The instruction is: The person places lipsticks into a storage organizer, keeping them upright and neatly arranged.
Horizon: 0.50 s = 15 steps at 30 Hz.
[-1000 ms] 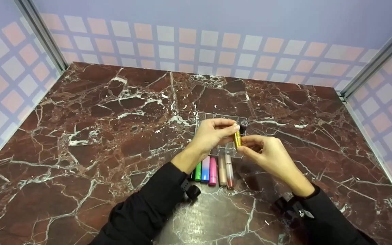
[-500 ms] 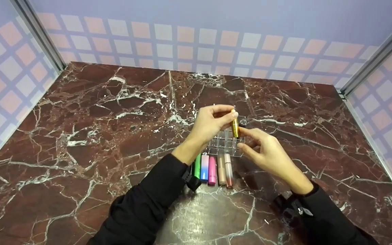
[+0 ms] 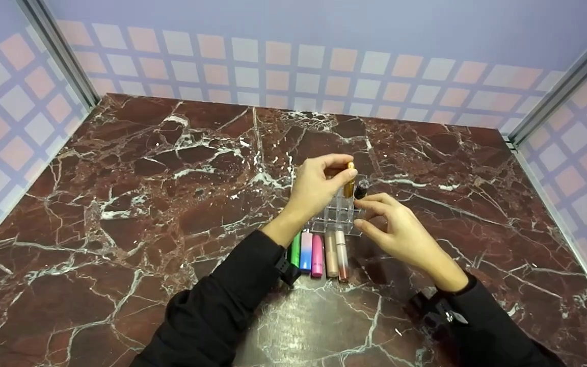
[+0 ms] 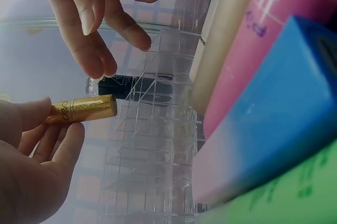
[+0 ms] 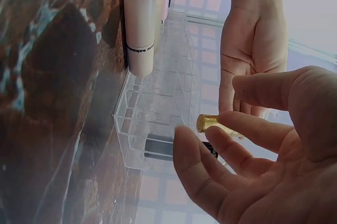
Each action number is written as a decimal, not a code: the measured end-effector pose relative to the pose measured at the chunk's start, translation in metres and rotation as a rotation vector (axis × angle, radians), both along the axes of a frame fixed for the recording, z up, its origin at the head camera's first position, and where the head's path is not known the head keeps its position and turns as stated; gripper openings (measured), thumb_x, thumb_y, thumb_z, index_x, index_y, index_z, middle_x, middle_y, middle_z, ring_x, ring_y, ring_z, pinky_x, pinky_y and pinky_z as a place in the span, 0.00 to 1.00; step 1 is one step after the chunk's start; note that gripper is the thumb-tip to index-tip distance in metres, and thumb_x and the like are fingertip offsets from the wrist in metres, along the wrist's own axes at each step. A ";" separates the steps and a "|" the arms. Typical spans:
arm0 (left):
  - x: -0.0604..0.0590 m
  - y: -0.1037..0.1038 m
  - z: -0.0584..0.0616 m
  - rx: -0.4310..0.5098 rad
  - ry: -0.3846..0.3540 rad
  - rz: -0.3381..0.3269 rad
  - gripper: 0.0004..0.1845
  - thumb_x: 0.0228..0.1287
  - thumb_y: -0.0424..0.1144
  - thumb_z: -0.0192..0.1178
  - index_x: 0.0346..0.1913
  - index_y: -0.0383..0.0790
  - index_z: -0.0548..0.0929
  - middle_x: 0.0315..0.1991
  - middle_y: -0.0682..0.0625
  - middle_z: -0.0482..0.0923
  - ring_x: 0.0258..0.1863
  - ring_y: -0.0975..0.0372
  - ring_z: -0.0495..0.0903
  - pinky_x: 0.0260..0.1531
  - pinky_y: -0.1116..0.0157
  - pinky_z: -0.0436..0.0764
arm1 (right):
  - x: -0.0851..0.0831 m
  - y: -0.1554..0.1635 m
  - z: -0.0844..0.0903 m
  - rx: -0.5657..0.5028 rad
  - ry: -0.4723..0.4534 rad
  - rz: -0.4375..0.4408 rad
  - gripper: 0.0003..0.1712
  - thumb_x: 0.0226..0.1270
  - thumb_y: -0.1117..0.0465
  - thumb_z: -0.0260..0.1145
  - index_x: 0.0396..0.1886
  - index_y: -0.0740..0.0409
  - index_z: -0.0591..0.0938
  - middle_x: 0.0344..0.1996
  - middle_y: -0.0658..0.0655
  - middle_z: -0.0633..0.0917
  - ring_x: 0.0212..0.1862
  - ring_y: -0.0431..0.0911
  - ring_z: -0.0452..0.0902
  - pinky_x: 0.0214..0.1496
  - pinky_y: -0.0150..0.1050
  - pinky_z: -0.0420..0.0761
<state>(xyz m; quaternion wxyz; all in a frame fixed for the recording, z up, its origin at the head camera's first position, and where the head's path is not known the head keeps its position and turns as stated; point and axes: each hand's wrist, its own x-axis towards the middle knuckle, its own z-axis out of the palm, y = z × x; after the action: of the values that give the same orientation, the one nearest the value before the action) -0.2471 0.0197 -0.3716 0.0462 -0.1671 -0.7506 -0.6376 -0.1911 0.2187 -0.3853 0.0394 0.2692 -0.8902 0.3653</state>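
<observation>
My left hand (image 3: 319, 186) pinches a gold lipstick tube (image 4: 87, 109) by one end between thumb and fingers. In the head view the tube hangs over the back right part of a clear compartment organizer (image 3: 339, 216); the left wrist view shows its free end above the dividers. A black-and-clear cosmetic tube (image 4: 118, 86) stands in a corner compartment beside it. My right hand (image 3: 400, 224) is at the organizer's right side, fingers loosely bent and apart, holding nothing. The left hand covers part of the organizer in the head view.
In front of the organizer lie a green tube (image 3: 296, 250), a pink-and-blue tube (image 3: 307, 250), a pink tube (image 3: 317, 255), a beige tube (image 3: 331, 255) and a clear-and-reddish lip gloss tube (image 3: 343, 257). Patterned panels (image 3: 293, 56) enclose the marbled table (image 3: 171, 204).
The left hand has carried the gold lipstick tube away from me over the organizer. The right hand's fingers, at the tube's lower end earlier, are now off it.
</observation>
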 end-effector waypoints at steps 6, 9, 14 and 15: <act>0.001 0.002 -0.002 -0.060 0.055 0.001 0.16 0.67 0.34 0.68 0.56 0.35 0.85 0.48 0.48 0.87 0.45 0.65 0.84 0.49 0.73 0.81 | 0.000 0.001 -0.002 0.099 0.047 0.009 0.22 0.69 0.59 0.71 0.58 0.66 0.83 0.56 0.61 0.82 0.56 0.55 0.79 0.60 0.54 0.79; 0.001 0.003 -0.004 -0.076 0.064 0.003 0.16 0.67 0.33 0.68 0.56 0.35 0.85 0.49 0.47 0.87 0.46 0.64 0.84 0.49 0.74 0.81 | 0.000 0.001 -0.004 0.143 0.059 0.021 0.22 0.69 0.59 0.71 0.57 0.66 0.83 0.55 0.60 0.82 0.59 0.55 0.78 0.63 0.55 0.77; 0.001 0.005 -0.007 -0.113 0.076 -0.001 0.16 0.67 0.32 0.67 0.56 0.34 0.84 0.51 0.45 0.86 0.47 0.63 0.84 0.49 0.75 0.81 | 0.002 0.000 -0.006 0.206 0.089 0.036 0.20 0.69 0.57 0.71 0.55 0.65 0.85 0.53 0.57 0.83 0.58 0.53 0.78 0.64 0.53 0.76; 0.001 0.005 -0.008 -0.124 0.079 0.000 0.16 0.67 0.33 0.67 0.57 0.34 0.84 0.51 0.45 0.86 0.47 0.63 0.85 0.48 0.75 0.81 | 0.002 0.000 -0.006 0.215 0.093 0.040 0.20 0.69 0.57 0.71 0.55 0.65 0.85 0.53 0.57 0.83 0.58 0.53 0.78 0.63 0.52 0.76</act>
<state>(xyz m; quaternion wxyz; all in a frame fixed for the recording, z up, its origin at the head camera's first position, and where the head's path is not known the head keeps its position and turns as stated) -0.2462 0.0245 -0.3794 0.0653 -0.1948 -0.7862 -0.5829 -0.1891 0.2189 -0.3916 0.0443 0.3063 -0.9159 0.2556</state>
